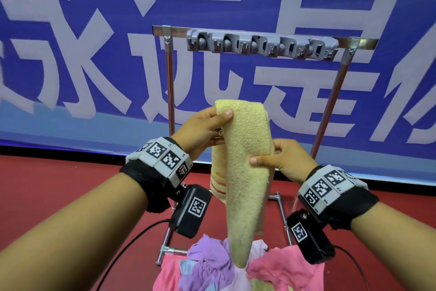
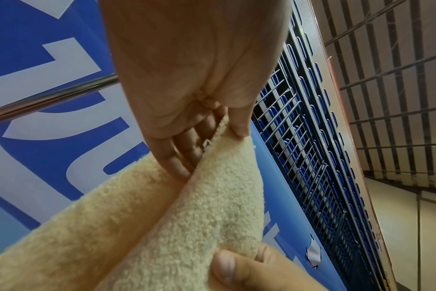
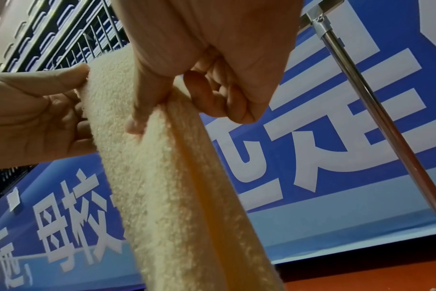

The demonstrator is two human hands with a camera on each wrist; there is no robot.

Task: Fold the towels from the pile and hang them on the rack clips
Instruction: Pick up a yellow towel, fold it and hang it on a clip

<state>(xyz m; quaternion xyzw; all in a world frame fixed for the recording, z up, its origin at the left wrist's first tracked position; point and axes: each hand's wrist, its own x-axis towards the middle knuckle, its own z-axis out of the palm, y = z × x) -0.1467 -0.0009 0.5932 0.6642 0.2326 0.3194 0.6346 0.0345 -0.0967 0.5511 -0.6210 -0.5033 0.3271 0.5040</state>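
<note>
A pale yellow towel (image 1: pixel 243 163) hangs folded lengthwise in front of me, its tip reaching down to the pile. My left hand (image 1: pixel 207 125) pinches its upper left corner between thumb and fingers; the same grip on the towel (image 2: pixel 212 206) shows in the left wrist view. My right hand (image 1: pixel 280 156) grips the towel's right edge lower down, thumb across the front. In the right wrist view the towel (image 3: pixel 174 187) runs down from that hand (image 3: pixel 187 94). The grey clip bar (image 1: pixel 262 44) sits on the rack's top rail above, with nothing in its clips.
The pile of purple and pink towels (image 1: pixel 212 264) lies below at the rack's foot. The chrome rack (image 1: pixel 168 78) stands on a red floor (image 1: pixel 59 184) before a blue banner (image 1: pixel 94 31). Black cables run from both wrist cameras.
</note>
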